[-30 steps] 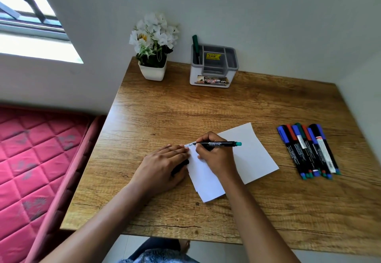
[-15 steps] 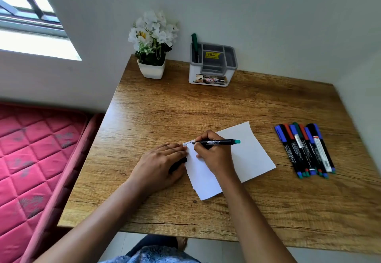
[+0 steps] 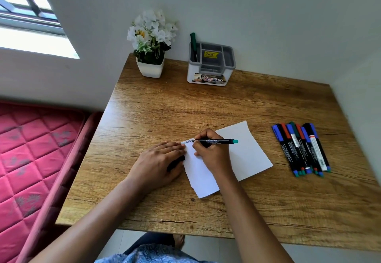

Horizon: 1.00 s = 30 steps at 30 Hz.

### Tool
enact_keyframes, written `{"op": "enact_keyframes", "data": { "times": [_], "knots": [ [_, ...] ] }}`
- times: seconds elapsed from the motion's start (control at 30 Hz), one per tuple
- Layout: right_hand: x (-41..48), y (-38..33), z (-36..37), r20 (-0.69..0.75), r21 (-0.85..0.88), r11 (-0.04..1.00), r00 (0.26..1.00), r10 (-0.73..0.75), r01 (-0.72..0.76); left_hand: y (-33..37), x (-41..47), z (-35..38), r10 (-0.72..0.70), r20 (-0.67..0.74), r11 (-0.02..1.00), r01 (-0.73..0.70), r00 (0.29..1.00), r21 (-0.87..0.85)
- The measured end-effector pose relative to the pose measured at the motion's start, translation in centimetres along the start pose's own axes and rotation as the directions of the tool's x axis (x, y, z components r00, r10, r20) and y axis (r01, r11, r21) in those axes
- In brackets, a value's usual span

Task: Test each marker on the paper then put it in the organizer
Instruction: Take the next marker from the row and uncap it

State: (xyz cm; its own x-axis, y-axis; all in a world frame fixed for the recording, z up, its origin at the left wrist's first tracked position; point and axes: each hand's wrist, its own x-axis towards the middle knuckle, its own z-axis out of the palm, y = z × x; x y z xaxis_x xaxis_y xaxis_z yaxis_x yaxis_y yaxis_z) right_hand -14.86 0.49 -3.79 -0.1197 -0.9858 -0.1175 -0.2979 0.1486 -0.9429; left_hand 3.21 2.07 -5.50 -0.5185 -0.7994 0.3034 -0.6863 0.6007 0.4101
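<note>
My right hand grips a black marker with a teal end, its tip on the top left corner of the white paper, where a line of writing shows. My left hand lies flat with straight fingers on the paper's left edge; a small dark object shows under its thumb side. Several capped markers with blue, red and green caps lie side by side on the right of the table. The grey and white organizer stands at the back, with one green marker upright in its left compartment.
A white pot of white flowers stands at the back, left of the organizer. The wooden table meets walls at the back and right. A pink quilted mattress lies beside the table's left edge. A window is at the upper left.
The marker tip has moved a little to the right along the paper's top edge, lengthening the writing. My left hand has stayed in place.
</note>
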Motion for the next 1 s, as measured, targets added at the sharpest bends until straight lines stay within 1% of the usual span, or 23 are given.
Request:
{"op": "enact_keyframes", "data": {
  "times": [0.07,0.13,0.17,0.2,0.23,0.3,0.33,0.37,0.4,0.43,0.47,0.5,0.53,0.57,0.6,0.63,0.67,0.7,0.77,0.9,1.0],
  "knots": [
    [0.0,-0.2,-0.1,-0.009,0.048,0.999,1.0,0.021,-0.021,-0.1,0.0,0.1,0.002,-0.008,1.0,-0.002,1.0,-0.008],
    [0.4,-0.7,-0.7,-0.026,0.223,0.972,0.997,0.078,-0.071,0.0,0.1,-0.1,-0.006,-0.007,1.0,0.006,1.0,-0.009],
    [0.6,-0.9,-1.1,-0.019,0.329,0.939,0.993,0.116,-0.104,0.1,0.1,-0.2,-0.01,0.003,1.0,0.01,1.0,-0.009],
    [0.9,-1.2,-1.5,0.0,0.405,0.904,0.989,0.15,-0.137,0.2,0.2,-0.4,-0.015,0.018,1.0,0.015,1.0,-0.013],
    [1.1,-1.4,-1.9,0.031,0.445,0.879,0.984,0.176,-0.171,0.4,0.3,-0.7,-0.03,0.031,0.999,0.031,0.999,-0.024],
    [1.2,-1.9,-2.2,0.101,0.466,0.856,0.974,0.201,-0.224,0.5,0.5,-1.2,-0.117,0.04,0.989,0.12,0.992,-0.088],
    [1.2,-2.1,-2.3,0.123,0.467,0.852,0.971,0.203,-0.238,0.6,0.7,-1.6,-0.194,0.048,0.966,0.199,0.98,-0.167],
    [1.0,-2.4,-2.4,0.13,0.472,0.849,0.971,0.198,-0.237,0.8,1.0,-2.0,-0.286,0.06,0.914,0.291,0.956,-0.285],
    [0.7,-2.8,-2.7,0.124,0.482,0.847,0.974,0.189,-0.226,1.1,1.4,-2.4,-0.387,0.067,0.821,0.377,0.92,-0.429],
    [0.3,-3.4,-2.9,0.113,0.498,0.842,0.978,0.174,-0.208,1.5,1.9,-2.9,-0.491,0.081,0.685,0.442,0.868,-0.579],
    [-0.1,-4.0,-3.2,0.102,0.52,0.834,0.983,0.152,-0.183,2.0,2.5,-3.5,-0.579,0.108,0.513,0.465,0.808,-0.722],
    [-0.5,-4.6,-3.4,0.098,0.547,0.821,0.987,0.129,-0.162,2.6,3.1,-3.9,-0.642,0.153,0.314,0.441,0.751,-0.841],
    [-1.0,-5.2,-3.6,0.099,0.576,0.805,0.989,0.106,-0.144,3.1,3.8,-4.4,-0.672,0.207,0.119,0.38,0.711,-0.917],
    [-1.5,-5.8,-3.8,0.102,0.6,0.79,0.991,0.082,-0.127,3.6,4.4,-4.9,-0.675,0.258,-0.049,0.308,0.691,-0.95],
    [-1.9,-6.4,-3.9,0.097,0.603,0.791,0.994,0.056,-0.103,4.1,5.1,-5.3,-0.665,0.299,-0.175,0.246,0.684,-0.953],
    [-2.2,-7.1,-4.0,0.08,0.582,0.81,0.996,0.026,-0.068,4.5,5.7,-5.8,-0.653,0.327,-0.264,0.2,0.683,-0.944],
    [-2.6,-7.7,-4.0,0.055,0.549,0.835,0.998,-0.002,-0.028,4.9,6.2,-6.2,-0.644,0.348,-0.326,0.167,0.681,-0.93],
    [-2.8,-8.2,-4.1,0.027,0.521,0.854,0.999,-0.027,0.009,5.3,6.7,-6.6,-0.637,0.36,-0.368,0.142,0.682,-0.919],
    [-3.2,-9.2,-4.3,-0.018,0.495,0.867,0.998,-0.06,0.061,6.0,7.4,-7.2,-0.621,0.375,-0.423,0.109,0.688,-0.9],
    [-3.6,-10.2,-4.9,-0.074,0.444,0.886,0.991,-0.115,0.136,6.8,8.1,-7.9,-0.588,0.386,-0.47,0.089,0.711,-0.878],
    [-3.8,-10.2,-5.0,-0.08,0.378,0.912,0.987,-0.14,0.16,7.2,8.2,-7.9,-0.544,0.398,-0.484,0.111,0.739,-0.868]
  ]
}}
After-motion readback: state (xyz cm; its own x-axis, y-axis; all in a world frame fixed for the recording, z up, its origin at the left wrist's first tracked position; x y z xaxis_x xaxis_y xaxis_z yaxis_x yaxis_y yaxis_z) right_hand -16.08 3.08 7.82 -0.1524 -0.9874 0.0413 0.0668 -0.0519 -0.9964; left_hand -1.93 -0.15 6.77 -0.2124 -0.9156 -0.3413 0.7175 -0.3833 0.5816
